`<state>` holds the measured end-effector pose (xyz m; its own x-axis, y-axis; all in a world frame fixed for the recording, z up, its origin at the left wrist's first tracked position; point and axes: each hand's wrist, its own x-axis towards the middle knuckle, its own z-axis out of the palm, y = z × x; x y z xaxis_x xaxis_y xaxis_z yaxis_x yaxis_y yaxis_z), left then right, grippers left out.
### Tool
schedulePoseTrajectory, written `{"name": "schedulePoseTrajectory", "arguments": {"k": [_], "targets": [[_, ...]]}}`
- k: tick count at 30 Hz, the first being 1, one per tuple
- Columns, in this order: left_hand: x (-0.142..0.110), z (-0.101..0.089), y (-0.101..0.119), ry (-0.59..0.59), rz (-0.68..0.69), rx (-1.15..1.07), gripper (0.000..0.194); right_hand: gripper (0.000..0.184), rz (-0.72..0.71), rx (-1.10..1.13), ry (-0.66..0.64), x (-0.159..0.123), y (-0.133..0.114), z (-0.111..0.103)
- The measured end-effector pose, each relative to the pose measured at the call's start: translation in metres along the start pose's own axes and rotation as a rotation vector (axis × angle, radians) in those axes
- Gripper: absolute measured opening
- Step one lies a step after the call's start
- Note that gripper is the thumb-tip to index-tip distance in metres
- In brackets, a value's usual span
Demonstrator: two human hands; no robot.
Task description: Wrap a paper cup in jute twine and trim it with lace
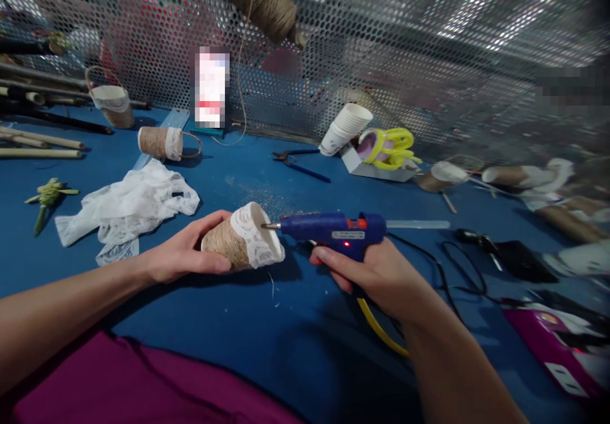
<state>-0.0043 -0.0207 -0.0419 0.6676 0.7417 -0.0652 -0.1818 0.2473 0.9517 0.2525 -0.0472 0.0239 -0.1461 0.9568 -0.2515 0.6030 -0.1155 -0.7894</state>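
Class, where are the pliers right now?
In the head view, the pliers lie towards the far side of the blue table, near the mesh and just left of the stacked white cups.

around the smooth blue table (190,313): rough twine and white lace on the cup (229,244), glossy blue plastic glue gun (317,228), perforated metal mesh (162,23) behind.

Along the bottom edge of the frame, from the lower left corner toward the middle, I wear deep magenta cloth (143,382), plain in colour, its upper edge curved. A thin, dark, wavy line, a fold or a seam, I can't tell which, crosses it. My left hand (190,249), left of centre, and my right hand (366,271), right of centre, are bare, fingers slender, and both forearms are bare out to the frame's edges.
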Motion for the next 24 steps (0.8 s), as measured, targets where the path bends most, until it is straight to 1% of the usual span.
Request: {"name": "schedulePoseTrajectory", "arguments": {"k": [4, 9, 14, 16, 20, 22, 24], "targets": [[-0.001, -0.001, 0.0, 0.0, 0.006, 0.012, 0.062, 0.025, 0.02, 0.038, -0.042, -0.002, 0.0, -0.001], [-0.003, 0.0, 0.002, -0.006, 0.0, 0.037, 0.066, 0.027, -0.036, 0.055, -0.011, -0.002, 0.003, -0.003], [-0.002, 0.001, 0.003, 0.022, -0.014, 0.064, 0.064, 0.027, 0.018, 0.049, -0.061, -0.001, 0.002, -0.003], [-0.001, 0.001, 0.003, 0.026, 0.007, 0.104, 0.062, 0.027, 0.006, 0.11, -0.07, -0.002, 0.001, -0.003], [0.002, 0.004, 0.003, 0.048, 0.048, 0.161, 0.061, 0.025, -0.041, 0.311, -0.004, -0.003, 0.003, 0.0], [0.002, 0.006, 0.003, 0.083, 0.065, 0.174, 0.062, 0.025, -0.021, 0.409, 0.012, -0.002, 0.004, 0.003], [0.003, 0.008, 0.003, 0.13, 0.088, 0.176, 0.063, 0.025, 0.009, 0.507, -0.012, 0.0, 0.006, 0.009]]}}
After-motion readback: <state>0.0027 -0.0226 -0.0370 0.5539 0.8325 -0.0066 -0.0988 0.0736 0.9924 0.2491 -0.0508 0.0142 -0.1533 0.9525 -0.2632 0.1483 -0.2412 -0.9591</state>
